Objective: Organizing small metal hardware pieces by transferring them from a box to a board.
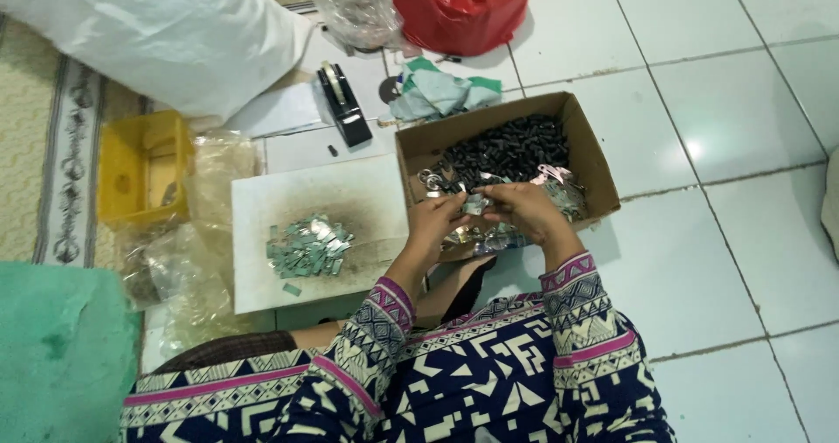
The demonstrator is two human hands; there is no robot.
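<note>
Currently both hands, left (434,218) and right (523,209), pinch one small metal piece (474,203) over the box (594,159); best keep fingertips tight, work above box

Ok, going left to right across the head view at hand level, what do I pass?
Yellow plastic tray → pile of small silvery pieces on the white board → left hand → right hand, both at the cardboard box → bare white floor tiles.
</note>
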